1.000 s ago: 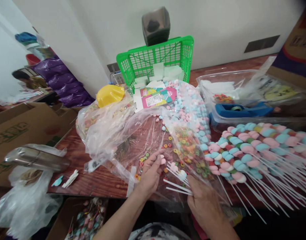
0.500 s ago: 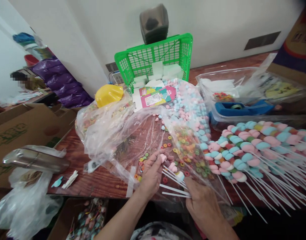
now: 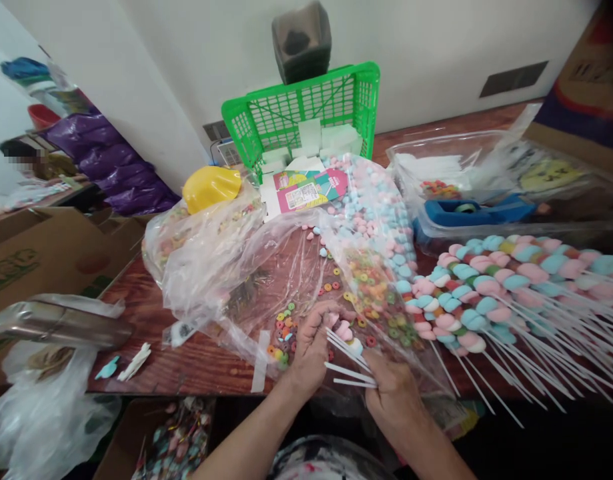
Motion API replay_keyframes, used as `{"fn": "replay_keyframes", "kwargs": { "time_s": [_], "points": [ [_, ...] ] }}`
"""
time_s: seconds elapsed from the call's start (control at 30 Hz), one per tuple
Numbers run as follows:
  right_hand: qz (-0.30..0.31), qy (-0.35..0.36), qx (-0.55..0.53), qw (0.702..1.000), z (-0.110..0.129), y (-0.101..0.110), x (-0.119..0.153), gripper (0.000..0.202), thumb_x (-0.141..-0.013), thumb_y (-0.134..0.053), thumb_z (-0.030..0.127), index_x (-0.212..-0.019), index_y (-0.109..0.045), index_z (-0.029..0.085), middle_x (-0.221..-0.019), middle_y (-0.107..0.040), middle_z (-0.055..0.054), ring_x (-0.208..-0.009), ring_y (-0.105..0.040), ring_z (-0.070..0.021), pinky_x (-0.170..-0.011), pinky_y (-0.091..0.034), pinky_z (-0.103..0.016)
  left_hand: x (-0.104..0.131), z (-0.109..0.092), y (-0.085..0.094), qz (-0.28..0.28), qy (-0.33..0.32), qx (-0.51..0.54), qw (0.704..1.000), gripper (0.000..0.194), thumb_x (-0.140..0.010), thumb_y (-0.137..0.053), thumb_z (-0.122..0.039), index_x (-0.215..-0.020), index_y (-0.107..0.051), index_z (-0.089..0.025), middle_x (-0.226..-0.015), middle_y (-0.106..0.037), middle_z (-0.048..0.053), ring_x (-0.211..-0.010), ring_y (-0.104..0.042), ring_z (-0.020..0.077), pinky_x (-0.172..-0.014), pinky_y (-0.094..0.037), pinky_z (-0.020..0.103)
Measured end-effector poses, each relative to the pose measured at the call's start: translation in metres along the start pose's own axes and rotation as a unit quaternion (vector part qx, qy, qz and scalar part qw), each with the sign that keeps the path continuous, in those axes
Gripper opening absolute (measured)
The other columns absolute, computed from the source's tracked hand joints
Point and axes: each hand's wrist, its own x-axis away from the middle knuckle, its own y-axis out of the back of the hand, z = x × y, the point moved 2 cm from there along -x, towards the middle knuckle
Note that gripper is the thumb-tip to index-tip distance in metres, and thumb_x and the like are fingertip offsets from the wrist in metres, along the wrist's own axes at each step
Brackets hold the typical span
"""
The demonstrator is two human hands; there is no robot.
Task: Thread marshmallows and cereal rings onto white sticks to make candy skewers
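Your right hand (image 3: 393, 387) gripped several white sticks (image 3: 353, 382), bare at their left ends. Your left hand (image 3: 311, 350) was curled beside the pink marshmallows (image 3: 343, 330); I couldn't tell whether it pinched one. Loose candy rings (image 3: 287, 322) lay just past it. To your right, many loaded sticks (image 3: 486, 305) looked finished. Farther off, the heap of marshmallows (image 3: 381, 207) seemed unthreaded, in front of the green basket (image 3: 301, 107).
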Motion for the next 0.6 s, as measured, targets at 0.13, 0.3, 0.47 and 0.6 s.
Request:
{"fn": "replay_keyframes", "kwargs": {
  "time_s": [0.13, 0.3, 0.47, 0.6],
  "points": [
    [-0.027, -0.012, -0.046, 0.999, -0.001, -0.007, -0.001, 0.030, -0.069, -0.037, 0.002, -0.078, -0.060, 0.018, -0.057, -0.063, 0.000, -0.049, -0.059, -0.0140, -0.049, -0.040, -0.022, -0.009, -0.003, -0.006, 0.020, -0.017, 0.003, 1.000, 0.018, -0.081, -0.065, -0.035, -0.088, -0.072, -0.019, -0.097, -0.068, 0.008, -0.097, -0.061, 0.0213, -0.091, -0.046, 0.034],
    [-0.077, -0.017, -0.057, 0.995, -0.013, 0.003, -0.005, 0.030, -0.077, -0.040, 0.005, -0.089, -0.065, 0.018, -0.066, -0.065, -0.001, -0.059, -0.062, -0.0151, -0.057, -0.047, -0.023, -0.018, -0.022, -0.003, -0.011, 0.026, 0.226, 0.974, 0.030, -0.080, -0.066, -0.035, -0.109, -0.064, -0.026, -0.101, -0.067, 0.005, -0.085, -0.063, 0.0180, -0.074, -0.050, 0.031],
    [-0.062, 0.027, -0.059, 0.996, -0.011, 0.006, -0.008, 0.028, -0.079, -0.040, 0.005, -0.088, -0.063, 0.019, -0.067, -0.064, -0.001, -0.061, -0.062, -0.0148, -0.057, -0.048, -0.023, -0.007, -0.026, -0.005, 0.024, 0.068, 0.293, 0.953, 0.024, -0.080, -0.067, -0.032, -0.098, -0.066, -0.015, -0.077, -0.064, 0.003, -0.066, -0.058, 0.0120, -0.066, -0.048, 0.026],
    [-0.051, 0.062, -0.009, 0.997, -0.001, 0.005, -0.009, 0.039, -0.071, -0.038, 0.001, -0.096, -0.063, 0.018, -0.074, -0.067, -0.003, -0.065, -0.064, -0.0164, -0.059, -0.049, -0.024, 0.002, -0.028, -0.002, 0.037, 0.065, 0.294, 0.953, 0.017, -0.080, -0.067, -0.030, -0.080, -0.064, -0.014, -0.075, -0.063, 0.004, -0.064, -0.058, 0.0120, -0.063, -0.048, 0.026]
  ]
}}
